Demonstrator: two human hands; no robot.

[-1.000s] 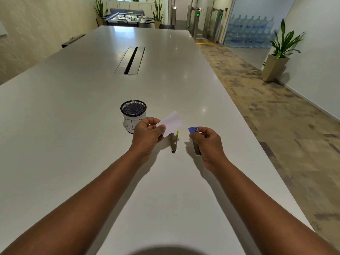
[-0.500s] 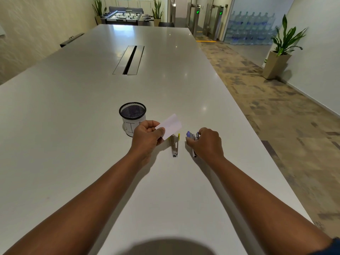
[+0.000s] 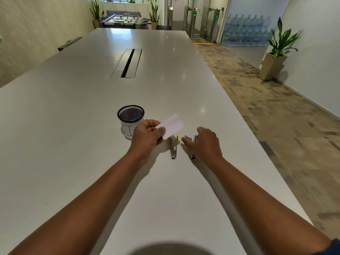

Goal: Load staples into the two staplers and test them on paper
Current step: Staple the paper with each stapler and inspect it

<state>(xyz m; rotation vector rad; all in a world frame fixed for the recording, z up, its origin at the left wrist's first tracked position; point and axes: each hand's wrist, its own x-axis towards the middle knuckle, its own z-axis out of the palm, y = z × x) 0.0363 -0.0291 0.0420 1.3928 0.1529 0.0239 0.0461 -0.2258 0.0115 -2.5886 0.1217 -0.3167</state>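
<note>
My left hand (image 3: 147,138) pinches the paper (image 3: 172,126) above the yellow stapler (image 3: 173,149); right hand (image 3: 204,143), loosely spread, covers the blue stapler (image 3: 191,144) on the table (image 3: 92,107): I'd grip it squarely before lifting.

No legible text (cup markings unclear)

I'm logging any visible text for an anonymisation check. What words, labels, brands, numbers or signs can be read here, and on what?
No words or numbers can be read.
Pen cup: black line marks on its white lower part, no legible letters.
Paper slip in the left hand: blank on the side shown.
Yellow stapler and blue stapler: no brand visible.
Gates: green lit symbols, too small to make out.
Planter: small green sign beside it, too small to read.
</note>
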